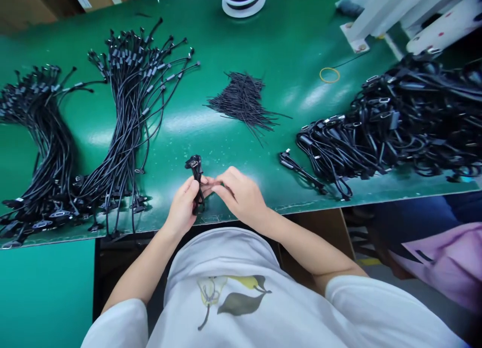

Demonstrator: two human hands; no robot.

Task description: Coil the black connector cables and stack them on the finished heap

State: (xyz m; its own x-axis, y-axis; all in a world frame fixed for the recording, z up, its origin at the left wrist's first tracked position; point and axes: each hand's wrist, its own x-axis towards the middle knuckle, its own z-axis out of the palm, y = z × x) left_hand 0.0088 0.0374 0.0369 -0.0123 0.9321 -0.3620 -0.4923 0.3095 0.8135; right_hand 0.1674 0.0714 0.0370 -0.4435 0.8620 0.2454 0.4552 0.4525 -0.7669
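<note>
My left hand (182,203) is closed around a folded black cable (195,167), held upright near the table's front edge with its connector end at the top. Just to the right, my right hand (243,196) is pinched, thumb against fingers, close to the fingertips of the left. Whatever lies in that pinch is too small to make out. Beyond both hands lies a loose pile of thin black ties (243,99). Left of them a long bunch of unfolded black cables (126,107) stretches across the green table (181,122).
Another cable bunch (52,122) lies at the far left. Folded cables form a large heap (399,122) on the right, with a single folded cable (301,171) beside it. A yellow ring (329,75), a white-based fan (244,7) and a white metal stand (371,24) are farther back.
</note>
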